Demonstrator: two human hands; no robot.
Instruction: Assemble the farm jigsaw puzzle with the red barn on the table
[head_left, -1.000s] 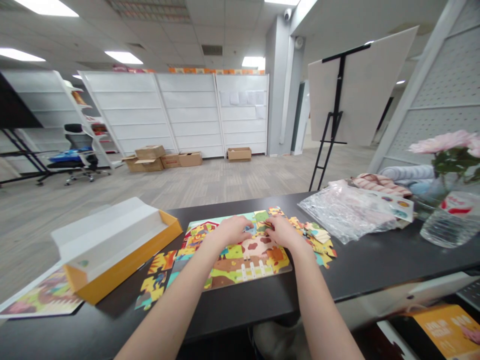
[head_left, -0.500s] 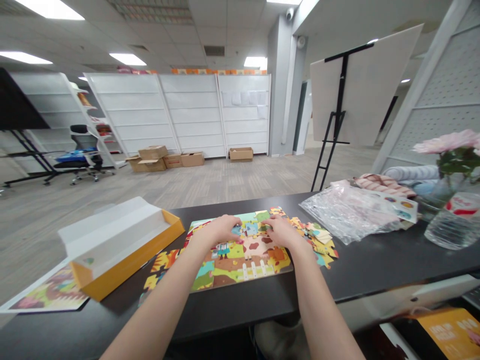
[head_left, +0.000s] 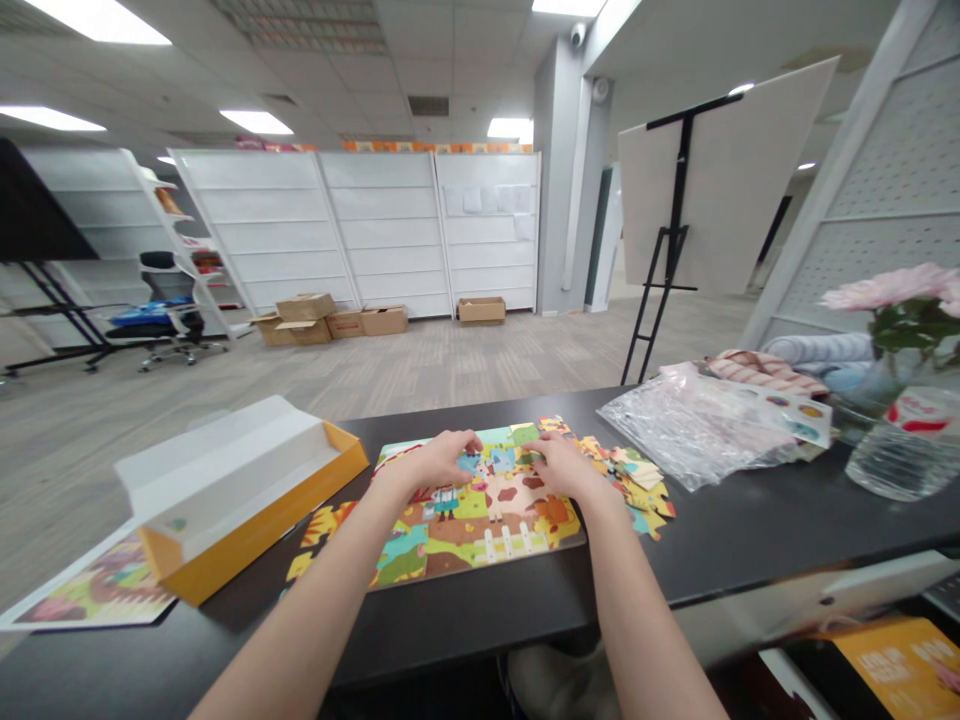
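A farm-themed jigsaw puzzle (head_left: 517,515), largely assembled with a cow and a white fence, lies on the black table. My left hand (head_left: 448,458) is over its upper middle, thumb and fingers apart, close to a blue part of the picture. My right hand (head_left: 561,464) rests at the upper right, fingers bent and spread, fingertips at the puzzle beside a green puzzle piece (head_left: 523,434). Whether the fingertips press on a piece is too small to tell. Loose puzzle pieces (head_left: 651,497) are heaped right of the puzzle; other loose pieces (head_left: 319,530) lie left, partly behind my left forearm.
An open yellow box (head_left: 262,535) with a white inside stands left, over a printed picture sheet (head_left: 97,590). Clear plastic bags (head_left: 690,430), a water bottle (head_left: 907,450) and pink flowers (head_left: 892,288) are at the right. An easel board (head_left: 742,190) stands beyond the table.
My left hand has shifted slightly left, and its forearm uncovers a bit more of the puzzle's lower left. My right hand stays nearly in place at the upper right.
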